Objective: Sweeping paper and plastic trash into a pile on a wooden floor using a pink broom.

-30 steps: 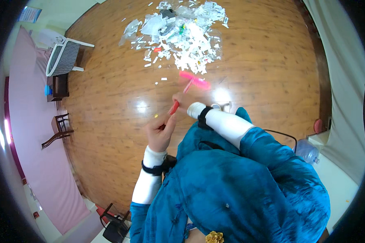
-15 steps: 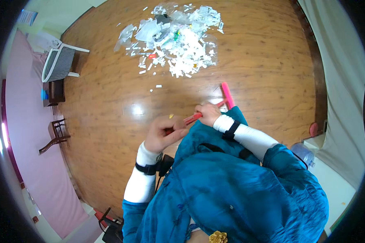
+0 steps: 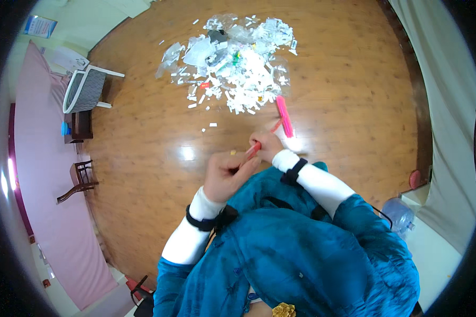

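A broom with a red handle and a bright pink head (image 3: pixel 284 117) slants away from me. My right hand (image 3: pixel 268 145) is wrapped around its handle, lower toward the head. My left hand (image 3: pixel 228 174) grips the handle's upper end; a yellow ring shows on one finger. The pink bristles lie close to the near right side of a wide heap of white paper scraps and clear plastic (image 3: pixel 246 74). A red scrap (image 3: pixel 204 85) sits at the heap's near left. Two small loose white pieces (image 3: pixel 212 124) lie on the floor nearer to me.
Brown wood flooring (image 3: pixel 354 79) surrounds the heap. Along the left stand a white-framed grey chair (image 3: pixel 84 90), a dark wooden chair (image 3: pixel 79 177) and a pink cloth (image 3: pixel 53 201). A clear water bottle (image 3: pixel 398 215) and a pale curtain (image 3: pixel 449 132) are on the right.
The broom head has swung left and a little forward, nearer the heap. My left hand has moved right, closer to my right hand. The view has shifted slightly.
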A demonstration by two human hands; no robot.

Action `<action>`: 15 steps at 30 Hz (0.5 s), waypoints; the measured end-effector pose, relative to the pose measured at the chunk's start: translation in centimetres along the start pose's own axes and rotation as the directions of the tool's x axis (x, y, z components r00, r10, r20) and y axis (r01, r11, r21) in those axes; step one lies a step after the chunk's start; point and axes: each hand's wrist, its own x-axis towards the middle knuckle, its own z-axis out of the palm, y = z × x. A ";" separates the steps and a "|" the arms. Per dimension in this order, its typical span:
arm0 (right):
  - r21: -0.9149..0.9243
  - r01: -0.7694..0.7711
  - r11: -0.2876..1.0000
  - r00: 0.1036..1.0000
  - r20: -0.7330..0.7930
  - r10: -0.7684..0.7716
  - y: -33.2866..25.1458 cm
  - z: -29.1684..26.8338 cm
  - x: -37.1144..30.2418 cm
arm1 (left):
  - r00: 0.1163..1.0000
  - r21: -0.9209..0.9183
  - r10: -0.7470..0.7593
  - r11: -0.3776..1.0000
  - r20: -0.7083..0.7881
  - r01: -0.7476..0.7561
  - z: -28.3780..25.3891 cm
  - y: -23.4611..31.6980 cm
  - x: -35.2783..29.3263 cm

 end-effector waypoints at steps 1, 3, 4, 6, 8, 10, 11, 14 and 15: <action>-0.013 0.013 1.000 1.000 0.024 -0.013 -0.7 -0.1 -0.1 | 1.000 -0.001 0.010 1.000 -0.013 -0.010 -0.6 0.3 -0.4; -0.040 -0.017 0.999 0.993 0.112 0.022 -1.8 0.2 -0.5 | 0.999 -0.148 0.039 0.988 -0.009 -0.040 -2.2 0.5 -1.4; -0.042 -0.036 0.998 0.986 0.160 0.042 -2.1 0.6 -0.7 | 0.999 -0.208 0.036 0.978 0.028 -0.029 -3.2 -0.5 -1.8; -0.126 -0.106 0.986 0.950 0.279 0.137 -1.7 2.3 -0.7 | 0.999 -0.253 -0.031 0.967 0.029 0.037 -4.6 -2.3 -1.4; -0.124 -0.114 0.986 0.930 0.337 0.150 -0.9 4.3 -0.6 | 0.986 -0.299 -0.165 0.940 0.033 0.167 -6.2 -4.1 -0.9; -0.113 -0.144 0.983 0.881 0.437 0.179 -0.4 5.9 0.9 | 0.991 -0.330 -0.135 0.935 0.007 0.130 -7.5 -5.4 0.3; -0.128 -0.141 0.982 0.879 0.440 0.184 -0.5 6.3 2.0 | 0.994 -0.351 -0.111 0.931 -0.016 0.099 -8.3 -5.8 0.8; -0.136 -0.069 0.988 0.909 0.399 0.119 -0.7 7.0 6.6 | 0.996 -0.285 -0.088 0.954 0.031 0.093 -11.8 -6.2 2.8; -0.107 -0.095 0.990 0.916 0.379 0.129 -1.0 7.5 8.0 | 0.997 -0.300 -0.069 0.951 0.025 0.073 -13.0 -6.2 3.4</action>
